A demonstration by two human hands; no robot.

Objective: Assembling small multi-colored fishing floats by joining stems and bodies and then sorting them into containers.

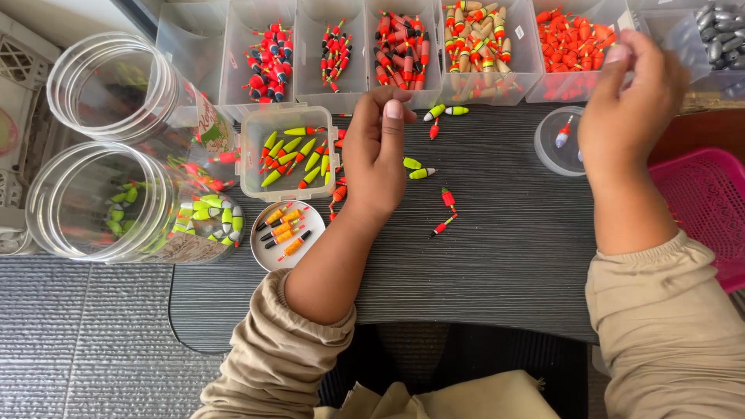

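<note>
Left hand (376, 151): fingers curled narrow above the dark table (512, 256); whether anything is pinched cannot be told. Right hand (628, 109): fingertips drawn together, contents unseen, raised by the bin of orange floats (574, 39). Loose floats (446, 209) lie between; yellow-green ones are sorted into a small clear tub (287, 151).

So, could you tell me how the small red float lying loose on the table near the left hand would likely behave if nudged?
The red float looks rounded and tapered, so it would probably roll in a curve on the dark table. Its small size suggests it is light and easily flicked away. Its thin stem may be fragile.
</note>
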